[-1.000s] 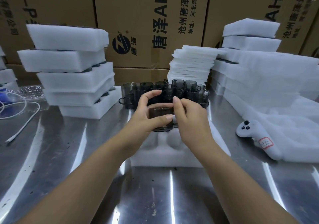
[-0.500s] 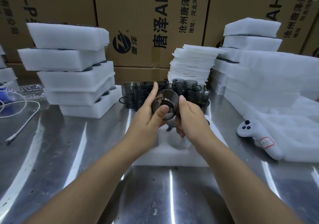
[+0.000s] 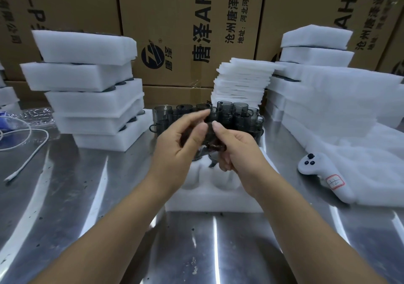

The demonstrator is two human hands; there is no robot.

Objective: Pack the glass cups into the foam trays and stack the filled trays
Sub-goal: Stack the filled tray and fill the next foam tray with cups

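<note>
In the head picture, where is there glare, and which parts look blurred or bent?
Head view: bright glare streaks run along the steel table; the left hand, the right hand and the dark cup held between them are softened by motion blur; the wide lens bends the cardboard boxes outward near the edges.

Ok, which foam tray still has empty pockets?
The lone foam tray nearest the camera, mid-table: its near pockets are bare, while the trays in the left stack show dark cups.
</note>
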